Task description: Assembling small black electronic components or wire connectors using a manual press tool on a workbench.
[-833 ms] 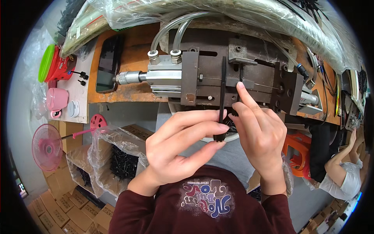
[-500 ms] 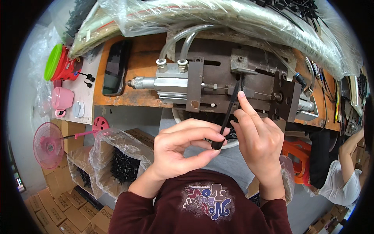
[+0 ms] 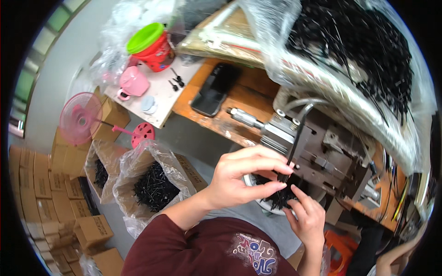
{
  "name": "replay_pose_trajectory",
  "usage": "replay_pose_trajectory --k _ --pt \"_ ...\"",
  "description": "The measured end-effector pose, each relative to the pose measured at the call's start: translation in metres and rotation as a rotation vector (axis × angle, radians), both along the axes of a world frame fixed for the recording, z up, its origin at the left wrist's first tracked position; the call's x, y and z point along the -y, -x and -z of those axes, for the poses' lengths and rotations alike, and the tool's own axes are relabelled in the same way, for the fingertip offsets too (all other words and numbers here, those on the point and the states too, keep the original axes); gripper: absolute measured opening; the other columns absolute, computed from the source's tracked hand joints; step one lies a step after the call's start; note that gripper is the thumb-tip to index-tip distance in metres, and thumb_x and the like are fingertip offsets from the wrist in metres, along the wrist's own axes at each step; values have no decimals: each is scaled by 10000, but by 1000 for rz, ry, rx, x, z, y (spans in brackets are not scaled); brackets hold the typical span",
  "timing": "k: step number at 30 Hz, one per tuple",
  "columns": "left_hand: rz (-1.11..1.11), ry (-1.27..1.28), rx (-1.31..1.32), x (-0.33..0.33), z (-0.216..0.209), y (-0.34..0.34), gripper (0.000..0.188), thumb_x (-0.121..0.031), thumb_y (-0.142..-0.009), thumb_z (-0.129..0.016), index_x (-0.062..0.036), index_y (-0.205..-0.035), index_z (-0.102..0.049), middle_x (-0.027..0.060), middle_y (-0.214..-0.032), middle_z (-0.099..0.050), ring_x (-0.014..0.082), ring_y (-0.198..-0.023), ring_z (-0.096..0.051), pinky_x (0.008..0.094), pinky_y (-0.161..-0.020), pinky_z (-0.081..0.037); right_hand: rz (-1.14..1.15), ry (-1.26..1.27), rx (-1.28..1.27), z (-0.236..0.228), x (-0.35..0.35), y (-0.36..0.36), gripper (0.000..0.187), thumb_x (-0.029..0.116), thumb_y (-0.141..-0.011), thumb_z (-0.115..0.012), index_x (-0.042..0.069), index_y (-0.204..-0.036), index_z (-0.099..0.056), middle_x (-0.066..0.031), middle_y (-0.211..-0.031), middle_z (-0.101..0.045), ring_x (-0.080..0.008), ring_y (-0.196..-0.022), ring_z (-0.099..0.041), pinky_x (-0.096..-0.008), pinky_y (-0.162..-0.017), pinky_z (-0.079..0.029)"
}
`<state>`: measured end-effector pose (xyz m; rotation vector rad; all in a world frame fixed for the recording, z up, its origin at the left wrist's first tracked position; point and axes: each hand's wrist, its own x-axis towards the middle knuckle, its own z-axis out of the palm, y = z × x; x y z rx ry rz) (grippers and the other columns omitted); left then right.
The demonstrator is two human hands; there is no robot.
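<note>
My left hand (image 3: 251, 177) is closed in a pinch around the thicker lower end of a slim black rod-shaped part (image 3: 297, 140), which points upward in front of the clamping machine. Lower and to the right, my right hand (image 3: 307, 216) has its fingers apart and bent at the edge of a white tub (image 3: 249, 180) filled with small black parts (image 3: 278, 200). Nothing shows in that hand, though some fingertips are over the dark heap and hard to make out. The metal machine with its silver cylinder (image 3: 277, 133) and dark base plate (image 3: 317, 172) stands just beyond both hands.
A phone (image 3: 215, 89) lies on the wooden bench. Left of it are a red bucket (image 3: 159, 57), a pink cup (image 3: 134, 82) and a pink fan (image 3: 81, 120). A plastic-lined box (image 3: 122, 184) holds black parts. Another black heap (image 3: 350, 46) lies at the far right.
My view has swung toward the left. My right hand has left the machine's fixture and dropped to the tub. The left hand still holds the black part, raised a little in view.
</note>
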<state>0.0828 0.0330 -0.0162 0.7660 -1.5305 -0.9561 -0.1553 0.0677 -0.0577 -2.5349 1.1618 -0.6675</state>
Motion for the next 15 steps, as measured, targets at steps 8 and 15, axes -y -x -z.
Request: replay_pose_trajectory --k 8,15 --pt "-620 810 446 64 -65 -53 306 31 -670 -806 -20 -957 -714 88 -928 -707 217 -875 -671 303 -740 -532 -22 21 84 1 -1 -20 302 146 -702 -788 14 -942 -659 -136 -1116 -651 -248 -715 -629 -337 -616 -499" --pt "-1241 1174 820 164 -191 -110 529 -194 -783 -749 -45 -1248 -546 150 -1018 -685 272 -1003 -634 375 -923 -446 -43 34 144 2 -5 -29 278 127 -688 -794 22 -912 -670 -121 -1060 -670 -247 -706 -636 -335 -612 -504"
